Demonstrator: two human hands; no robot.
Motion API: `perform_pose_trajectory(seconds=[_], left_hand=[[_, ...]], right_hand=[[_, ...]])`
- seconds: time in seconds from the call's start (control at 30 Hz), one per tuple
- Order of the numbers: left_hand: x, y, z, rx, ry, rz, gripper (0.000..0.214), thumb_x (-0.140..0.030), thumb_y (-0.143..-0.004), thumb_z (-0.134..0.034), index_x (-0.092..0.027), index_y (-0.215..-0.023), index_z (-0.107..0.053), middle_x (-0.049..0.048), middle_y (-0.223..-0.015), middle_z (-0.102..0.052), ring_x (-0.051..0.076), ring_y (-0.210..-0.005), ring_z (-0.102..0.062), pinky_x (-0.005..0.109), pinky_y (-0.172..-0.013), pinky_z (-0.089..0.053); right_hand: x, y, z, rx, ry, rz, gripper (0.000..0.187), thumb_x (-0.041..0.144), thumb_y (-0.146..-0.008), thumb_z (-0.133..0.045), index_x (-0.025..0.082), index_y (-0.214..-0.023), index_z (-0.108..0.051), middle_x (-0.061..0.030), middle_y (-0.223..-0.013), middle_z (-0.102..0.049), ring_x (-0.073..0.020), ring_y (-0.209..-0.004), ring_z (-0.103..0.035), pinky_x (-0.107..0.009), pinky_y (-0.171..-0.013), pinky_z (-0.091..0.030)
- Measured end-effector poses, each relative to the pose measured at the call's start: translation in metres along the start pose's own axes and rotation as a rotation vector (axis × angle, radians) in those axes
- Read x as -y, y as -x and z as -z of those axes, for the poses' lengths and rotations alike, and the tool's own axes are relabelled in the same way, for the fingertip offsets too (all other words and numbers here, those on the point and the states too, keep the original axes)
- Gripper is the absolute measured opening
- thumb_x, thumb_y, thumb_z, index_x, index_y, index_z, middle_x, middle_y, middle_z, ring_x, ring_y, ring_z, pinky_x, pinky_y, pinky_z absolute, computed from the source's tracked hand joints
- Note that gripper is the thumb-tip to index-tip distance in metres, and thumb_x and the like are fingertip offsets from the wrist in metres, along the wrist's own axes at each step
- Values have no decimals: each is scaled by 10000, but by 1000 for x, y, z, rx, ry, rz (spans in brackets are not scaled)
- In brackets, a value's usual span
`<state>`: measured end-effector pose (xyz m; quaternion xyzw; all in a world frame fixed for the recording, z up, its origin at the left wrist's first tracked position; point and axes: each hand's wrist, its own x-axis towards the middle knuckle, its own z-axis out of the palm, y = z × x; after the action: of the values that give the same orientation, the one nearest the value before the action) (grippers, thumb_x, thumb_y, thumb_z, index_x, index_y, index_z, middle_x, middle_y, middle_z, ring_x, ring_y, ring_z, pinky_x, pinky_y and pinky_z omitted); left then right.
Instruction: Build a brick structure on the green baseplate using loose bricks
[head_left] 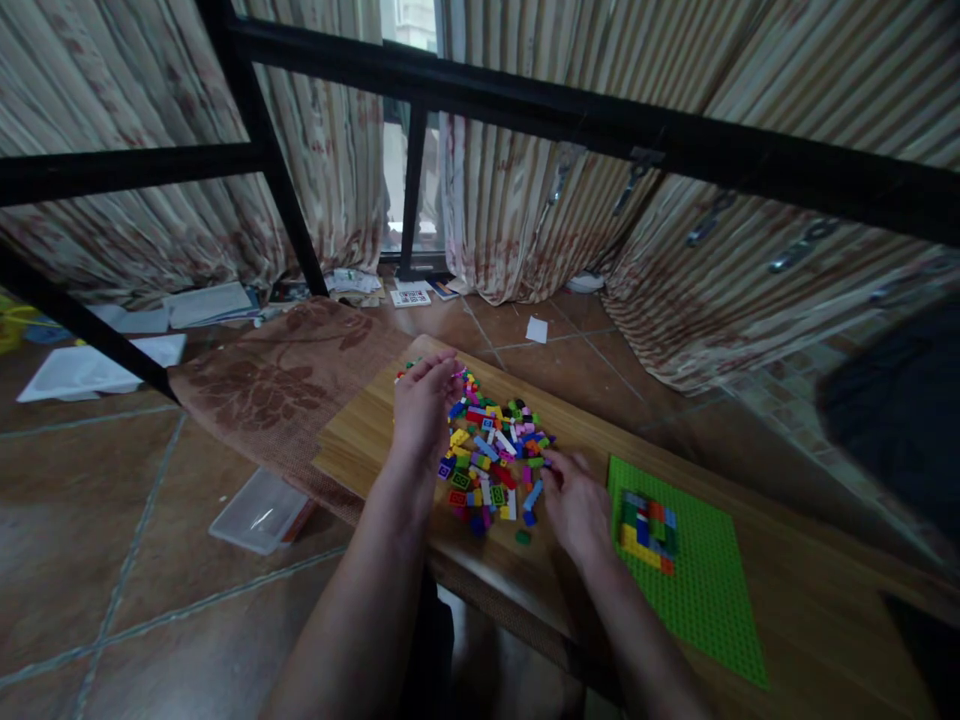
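Two bare forearms (356, 600) reached in from the near side over one wooden bench (360, 430). Nearest on the right of it lay one green studded baseplate (712, 600), flat, with one small multicoloured brick build (649, 535) on it, toward its left side: yellow along the near edge, one orange brick at the near right corner. Left of the baseplate, one dark green piece (523, 537) sat apart from the rest. Right hand (576, 500): at the right edge of the heap, fingers bent, its grip partly closed; could not tell whether it had hold of a brick. One heap of loose bricks (495, 450), too many and too overlapped to count, spread mid-bench between the two hands. Left hand (424, 395): over the far left part of the heap, fingers curled; grip contents could not be told. Beyond the bench's left end, one brown patterned cloth (255, 390); on the tiled floor, one clear plastic container (262, 510) and, farther off, one white tray (105, 368). Past the bench, one loose white sheet (537, 329). One black metal frame (525, 90) crossed high, at least four metal fittings (634, 182) hanging beneath; striped curtains (517, 200) behind.
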<state>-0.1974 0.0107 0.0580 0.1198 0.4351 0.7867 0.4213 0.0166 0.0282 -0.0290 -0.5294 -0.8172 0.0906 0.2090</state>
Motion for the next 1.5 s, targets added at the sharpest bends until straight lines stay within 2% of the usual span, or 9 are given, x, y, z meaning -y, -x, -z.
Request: perform_pose_trajectory(seconds=[0.2,0.43,0.6,0.7,0.8,0.93,1.23,1.37,1.5], left_hand=[[3,-2,-1,35,8,21,233,-181,-655,-700,-117,-877,-669,-19,-712,-627,32,-546,-533,152,-558,-425],[24,8,-15,163,-171,66,264,-258,-640,-748,-124,-862,-700,7,-745,-671,69,-595,-560,181,-578,-434],[70,34,-32,497,-564,29,213,-283,-750,-664,-133,-891,-723,30,-794,-710,136,-704,-617,241,-662,-477],[97,50,-41,708,-717,-29,202,-258,-800,-600,-147,-913,-726,36,-832,-726,153,-753,-640,256,-699,-491],[111,61,-48,815,-858,-50,216,-241,-830,-554,-159,-932,-725,35,-867,-737,163,-789,-652,265,-724,-502],[113,67,-53,849,-1002,-67,220,-218,-837,-531,-164,-925,-725,32,-891,-748,174,-830,-668,279,-778,-508],[110,72,-51,938,-1143,-65,241,-247,-852,-520,-162,-933,-731,38,-880,-755,173,-771,-667,271,-730,-500],[113,72,-50,955,-1133,-63,247,-258,-863,-505,-173,-933,-726,37,-879,-755,174,-786,-674,264,-718,-502],[116,71,-49,969,-1159,-95,246,-255,-869,-499,-178,-928,-725,37,-879,-752,175,-789,-675,266,-725,-499]], right_hand=[[7,-2,-7,7,10,-5,226,202,-894,-495,237,-986,-699,-60,-952,-639,-188,-763,-628,-303,-698,-457],[7,26,14,-49,-293,-129,215,265,-919,-456,199,-1004,-643,-61,-945,-686,-193,-834,-653,-310,-767,-488],[-51,33,52,-154,-303,-239,294,360,-897,-476,193,-1008,-691,-91,-992,-736,-228,-892,-678,-361,-812,-510],[-96,21,77,-97,-230,-298,298,342,-873,-492,203,-1002,-721,-71,-922,-756,-226,-808,-696,-374,-771,-526],[-129,6,91,-16,-144,-222,261,302,-856,-521,225,-968,-743,-57,-960,-762,-233,-868,-700,-381,-809,-525],[-146,-5,91,79,-104,-126,217,263,-836,-570,260,-945,-757,-33,-966,-762,-222,-880,-693,-383,-855,-511],[-150,-11,89,194,-68,-6,201,244,-841,-595,271,-940,-768,-30,-954,-757,-227,-918,-679,-384,-879,-500],[-147,-12,104,61,-160,-72,214,299,-858,-572,260,-953,-759,-33,-993,-762,-226,-940,-688,-393,-895,-500],[-141,19,118,-148,-286,-238,292,391,-852,-574,226,-1025,-741,-63,-1042,-755,-229,-902,-688,-373,-809,-522]])
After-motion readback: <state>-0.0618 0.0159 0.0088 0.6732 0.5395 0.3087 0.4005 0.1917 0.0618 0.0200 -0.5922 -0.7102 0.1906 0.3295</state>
